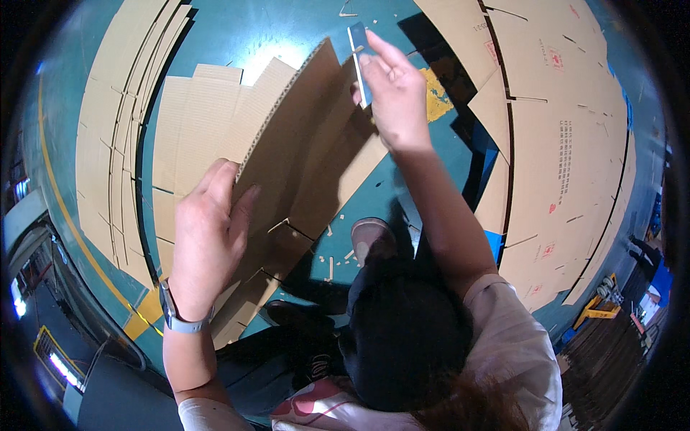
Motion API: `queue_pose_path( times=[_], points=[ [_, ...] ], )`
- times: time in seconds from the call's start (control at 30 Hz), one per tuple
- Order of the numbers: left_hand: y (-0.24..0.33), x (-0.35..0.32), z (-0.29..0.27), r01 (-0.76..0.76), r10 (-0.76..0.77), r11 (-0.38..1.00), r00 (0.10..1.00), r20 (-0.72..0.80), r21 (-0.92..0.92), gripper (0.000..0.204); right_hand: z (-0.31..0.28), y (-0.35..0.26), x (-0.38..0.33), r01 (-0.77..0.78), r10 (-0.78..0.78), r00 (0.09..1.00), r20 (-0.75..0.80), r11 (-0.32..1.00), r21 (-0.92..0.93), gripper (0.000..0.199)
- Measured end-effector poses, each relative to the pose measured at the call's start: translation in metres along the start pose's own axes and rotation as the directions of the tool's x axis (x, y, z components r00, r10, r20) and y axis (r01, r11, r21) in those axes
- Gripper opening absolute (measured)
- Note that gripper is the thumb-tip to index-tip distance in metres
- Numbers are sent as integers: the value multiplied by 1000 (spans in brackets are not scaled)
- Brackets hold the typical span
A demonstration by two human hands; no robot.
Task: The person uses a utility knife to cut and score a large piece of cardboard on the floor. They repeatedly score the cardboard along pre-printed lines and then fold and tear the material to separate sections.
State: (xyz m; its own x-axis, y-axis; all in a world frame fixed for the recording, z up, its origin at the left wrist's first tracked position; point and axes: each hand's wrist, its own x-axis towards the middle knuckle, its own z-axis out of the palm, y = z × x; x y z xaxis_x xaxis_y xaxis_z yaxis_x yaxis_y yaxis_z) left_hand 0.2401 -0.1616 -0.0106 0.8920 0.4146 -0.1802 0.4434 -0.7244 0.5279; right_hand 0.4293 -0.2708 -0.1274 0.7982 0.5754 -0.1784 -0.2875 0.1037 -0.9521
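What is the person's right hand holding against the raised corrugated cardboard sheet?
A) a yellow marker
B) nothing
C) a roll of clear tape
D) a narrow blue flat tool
D: the right hand pinches a narrow blue flat tool at the top edge of the corrugated cardboard sheet, while the left hand grips the sheet's lower edge.

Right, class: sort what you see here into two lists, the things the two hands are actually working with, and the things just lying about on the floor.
In use:
- left hand, gripping the corrugated cardboard sheet
- right hand, holding a blue flat tool at the sheet's upper edge

Lying about:
- stack of flat cardboard sheets on the left
- printed cardboard sheets on the right
- cardboard scraps on the green floor
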Motion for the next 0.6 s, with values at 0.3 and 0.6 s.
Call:
queue_pose_path(
  times=[0.3,0.6],
  points=[
    [1,0,1,-3,3,1000,1000,-1,0,17,-3,3,4,20,-19,1000,11,997,-79,42],
    [0,0,0,-6,6,1000,1000,-3,15,18,1,1,-12,-17,19,999,33,998,-65,43]
  ],
)
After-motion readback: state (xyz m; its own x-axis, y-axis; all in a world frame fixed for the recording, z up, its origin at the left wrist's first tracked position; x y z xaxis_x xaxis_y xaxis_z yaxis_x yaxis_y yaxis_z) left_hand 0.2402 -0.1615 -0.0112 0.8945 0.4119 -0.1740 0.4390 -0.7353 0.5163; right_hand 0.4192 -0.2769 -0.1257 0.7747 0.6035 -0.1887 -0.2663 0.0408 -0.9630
